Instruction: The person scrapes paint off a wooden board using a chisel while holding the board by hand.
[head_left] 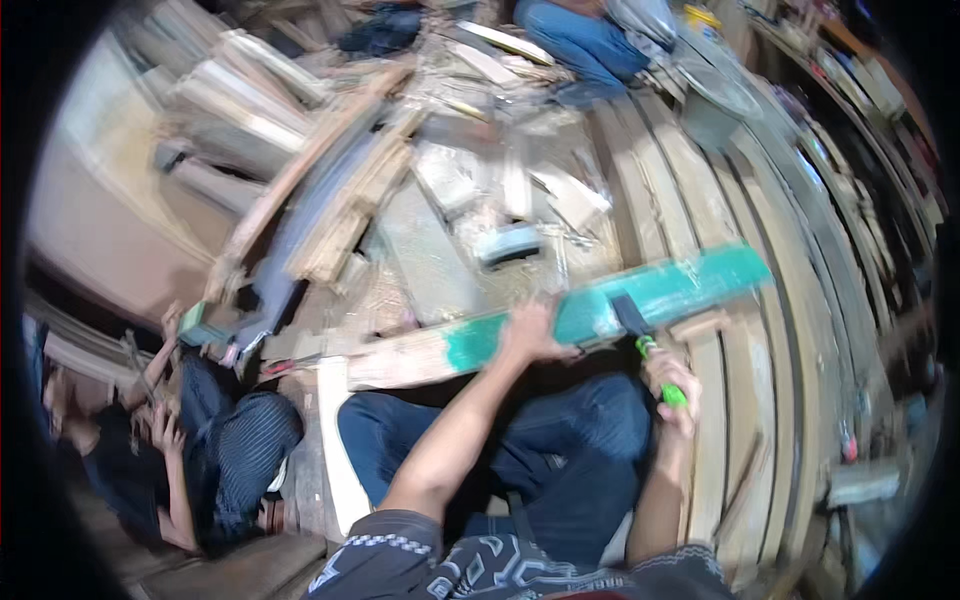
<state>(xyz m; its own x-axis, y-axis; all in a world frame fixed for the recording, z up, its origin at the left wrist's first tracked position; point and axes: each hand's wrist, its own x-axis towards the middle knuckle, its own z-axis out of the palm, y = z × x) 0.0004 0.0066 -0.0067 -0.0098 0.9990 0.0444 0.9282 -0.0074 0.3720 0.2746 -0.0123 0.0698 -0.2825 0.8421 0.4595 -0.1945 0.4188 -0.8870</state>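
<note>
A long board point(680, 280), painted turquoise over most of its length and bare pale wood at its left end, lies across in front of my crossed legs. My left hand point(532, 330) grips it near the middle, thumb spread to the right. My right hand point(668, 385) is closed round the green and black handle of a scraper point(628, 314), whose dark flat blade rests on or just over the paint to the right of my left hand. Motion blur softens the board and both hands.
A co-worker point(120, 470) sits at the left holding tools. Another person's jeans-clad legs point(570, 40) are at the top. Stacked planks point(240, 90), offcuts point(570, 200) and a grey block point(508, 240) lie ahead. Slatted boards point(760, 420) run along the right, beside a bucket point(705, 120).
</note>
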